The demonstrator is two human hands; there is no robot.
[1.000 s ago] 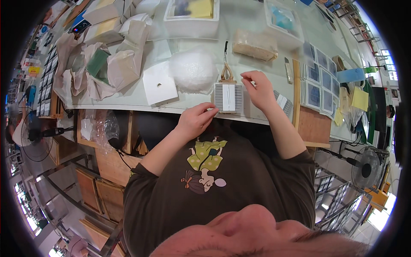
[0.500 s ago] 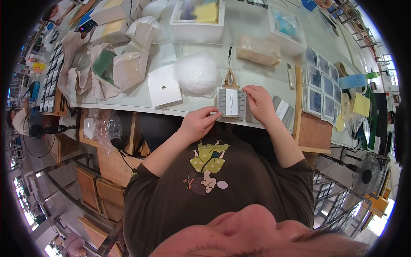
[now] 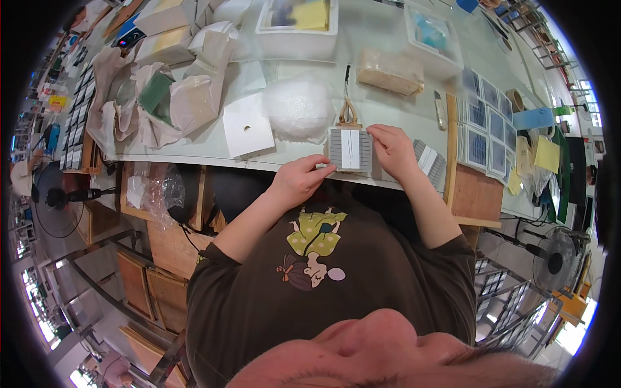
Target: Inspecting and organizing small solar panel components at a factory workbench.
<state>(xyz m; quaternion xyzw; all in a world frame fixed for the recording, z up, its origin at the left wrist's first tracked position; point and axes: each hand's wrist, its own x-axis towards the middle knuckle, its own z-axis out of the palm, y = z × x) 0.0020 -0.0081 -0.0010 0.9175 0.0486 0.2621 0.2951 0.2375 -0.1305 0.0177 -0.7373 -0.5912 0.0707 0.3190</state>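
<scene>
A small grey striped rectangular piece point(image 3: 336, 150) with a white strip point(image 3: 350, 149) down its middle lies at the table's front edge. My left hand point(image 3: 300, 182) has thumb and forefinger together at its lower left corner. At the upper right edge, the closed fingertips of my right hand point(image 3: 393, 150) touch the same piece. Directly behind it stands a tan, looped tool point(image 3: 348, 114) with a dark tip pointing away; its exact kind is unclear. Another grey striped piece with a white strip point(image 3: 427, 160) lies beyond my right hand.
Bubble wrap point(image 3: 297, 108) and a white square sheet point(image 3: 248, 132) lie to the left. Crumpled paper surrounds a green block point(image 3: 156, 95). A wrapped tan block point(image 3: 391, 73), a knife-like tool point(image 3: 440, 110) and white foam boxes point(image 3: 297, 44) lie farther back. Dark panels point(image 3: 477, 114) stand at right.
The picture has shifted slightly. Both hands stay at the grey striped piece, with only slight finger movement.
</scene>
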